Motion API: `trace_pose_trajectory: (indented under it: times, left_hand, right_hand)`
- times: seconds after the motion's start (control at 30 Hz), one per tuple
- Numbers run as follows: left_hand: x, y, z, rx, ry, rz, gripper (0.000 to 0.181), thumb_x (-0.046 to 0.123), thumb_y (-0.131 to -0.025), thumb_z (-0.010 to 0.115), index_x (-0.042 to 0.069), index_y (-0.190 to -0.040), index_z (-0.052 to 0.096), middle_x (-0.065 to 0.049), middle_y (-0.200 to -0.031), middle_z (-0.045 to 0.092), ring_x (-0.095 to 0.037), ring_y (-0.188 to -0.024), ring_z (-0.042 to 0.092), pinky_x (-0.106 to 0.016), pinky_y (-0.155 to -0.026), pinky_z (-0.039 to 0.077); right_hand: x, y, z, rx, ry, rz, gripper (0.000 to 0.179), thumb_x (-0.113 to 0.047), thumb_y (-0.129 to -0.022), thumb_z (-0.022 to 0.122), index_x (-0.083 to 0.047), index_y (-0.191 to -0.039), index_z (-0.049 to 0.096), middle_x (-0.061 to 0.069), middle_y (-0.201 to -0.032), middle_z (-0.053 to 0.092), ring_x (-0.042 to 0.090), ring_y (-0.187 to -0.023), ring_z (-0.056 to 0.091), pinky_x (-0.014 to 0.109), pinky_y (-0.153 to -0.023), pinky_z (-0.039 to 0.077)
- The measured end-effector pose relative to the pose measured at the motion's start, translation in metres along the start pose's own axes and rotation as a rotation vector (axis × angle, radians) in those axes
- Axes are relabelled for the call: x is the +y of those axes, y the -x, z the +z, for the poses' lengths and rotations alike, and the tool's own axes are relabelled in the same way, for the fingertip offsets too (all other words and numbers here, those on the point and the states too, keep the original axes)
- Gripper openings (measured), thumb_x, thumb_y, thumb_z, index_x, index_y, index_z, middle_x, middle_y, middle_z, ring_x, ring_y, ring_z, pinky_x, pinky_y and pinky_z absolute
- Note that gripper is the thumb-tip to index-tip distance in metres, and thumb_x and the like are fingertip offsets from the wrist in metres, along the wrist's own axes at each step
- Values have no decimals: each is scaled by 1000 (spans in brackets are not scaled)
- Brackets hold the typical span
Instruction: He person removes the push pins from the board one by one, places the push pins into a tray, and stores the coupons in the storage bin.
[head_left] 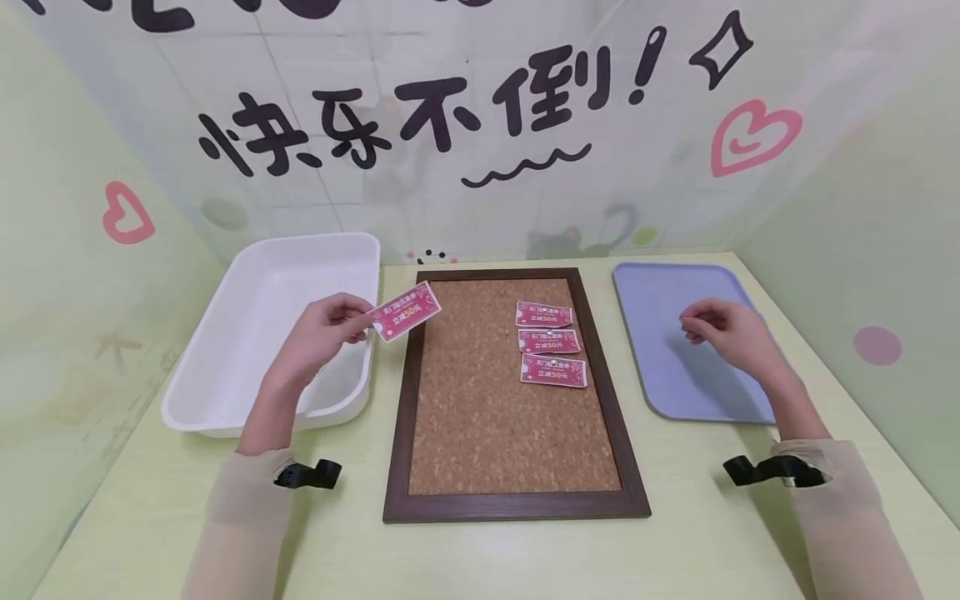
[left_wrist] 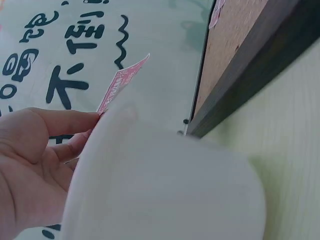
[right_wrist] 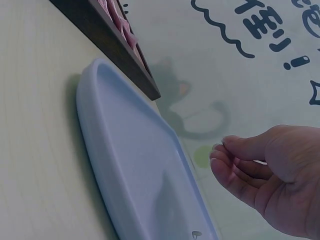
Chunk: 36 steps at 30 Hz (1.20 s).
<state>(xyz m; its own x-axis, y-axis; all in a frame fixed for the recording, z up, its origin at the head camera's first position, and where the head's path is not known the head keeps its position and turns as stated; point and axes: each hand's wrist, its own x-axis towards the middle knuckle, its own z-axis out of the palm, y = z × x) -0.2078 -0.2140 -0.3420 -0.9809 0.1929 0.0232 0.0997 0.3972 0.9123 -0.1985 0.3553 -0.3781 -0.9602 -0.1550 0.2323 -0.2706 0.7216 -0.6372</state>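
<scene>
My left hand (head_left: 318, 333) pinches a pink-and-white coupon (head_left: 407, 312) by its left end, above the right side of the white basin (head_left: 174, 408). The coupon slants up to the right, over the left frame edge of a cork board (head_left: 487, 417). Three similar coupons, an upper (head_left: 543, 314), a middle (head_left: 550, 341) and a lower one (head_left: 554, 372), are pinned near the board's right side. Over the blue tray (head_left: 660, 367) hangs my right hand (head_left: 727, 333), its thumb and fingertips together. Whether a small thing sits between them is not clear.
A small pin-like thing (right_wrist: 196, 234) lies in the blue tray. The board's dark wooden frame (head_left: 517, 506) lies flat on the pale table (head_left: 487, 562), between basin and tray. Behind stands a printed wall sheet (head_left: 450, 200), with light green walls at both sides.
</scene>
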Motion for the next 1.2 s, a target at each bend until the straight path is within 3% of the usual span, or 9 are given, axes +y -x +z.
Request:
trace_pose_trajectory:
  times: [0.3,0.6,0.97,1.2]
  left_hand:
    - [-17,5,-34,106,-76,-58,38,22,-103,60,-8,-126,58,-17,-106,62,-10,-82,60,-20,-72,54]
    - [-38,8,-55,162,-106,-97,40,21,-104,58,-11,-128,56,-15,-107,62,-12,-84,65,-21,-77,56]
    - [-60,15,-73,184,-161,-225,47,23,-105,55,-13,-134,50,-25,-120,58,-10,-85,63,-19,-77,55]
    - [-70,19,-82,182,-189,-280,49,26,-105,56,-12,-135,49,-23,-120,58,-10,-84,63,-19,-75,54]
  right_hand:
    - [16,6,-10,53,30,75,18,-9,-100,64,8,-106,67,23,-90,72,-3,-69,63,11,-61,45]
    - [29,8,-14,64,21,121,21,-12,-99,65,8,-106,67,12,-84,73,-6,-69,62,14,-60,47]
    - [45,9,-15,79,13,173,22,-13,-98,66,8,-104,67,2,-77,73,-6,-66,62,13,-59,46]
    - [54,11,-16,94,49,203,24,-11,-97,66,11,-103,68,15,-80,73,-8,-63,59,13,-57,45]
